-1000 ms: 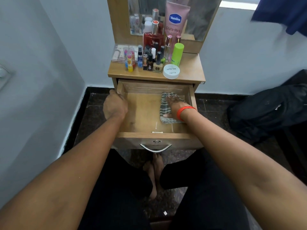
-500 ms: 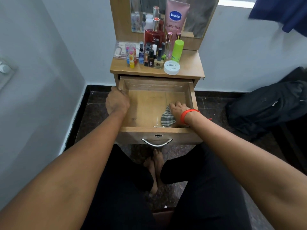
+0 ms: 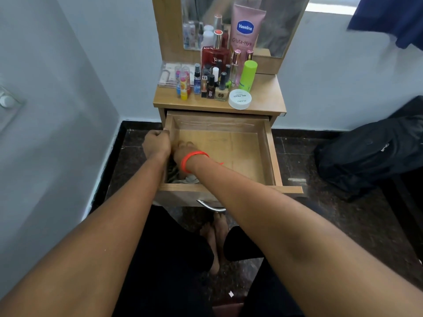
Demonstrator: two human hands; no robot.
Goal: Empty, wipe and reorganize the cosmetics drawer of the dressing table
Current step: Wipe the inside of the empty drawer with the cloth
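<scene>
The wooden drawer [image 3: 271, 156] of the dressing table [image 3: 267, 97] is pulled out, and nothing lies on its floor but a cloth. My left hand [image 3: 157, 141] grips the drawer's left wall near the back. My right hand [image 3: 184, 150], with an orange band at the wrist, is inside at the left wall with knuckles bent, holding the striped grey cloth [image 3: 183, 178] bunched in the front left corner. My forearms hide most of the cloth. The cosmetics [image 3: 212, 84] stand in a cluster on the table top.
A pink Vaseline tube [image 3: 246, 26] leans on the mirror, and a white jar [image 3: 239, 100] sits at the front of the cluster. A black bag [image 3: 370, 147] lies on the dark floor to the right. A wall is close on the left. My feet are under the drawer handle [image 3: 212, 208].
My right hand has dragged the cloth from the drawer's right side along the front to the left corner, bunching it. My left hand has stayed on the left wall.
</scene>
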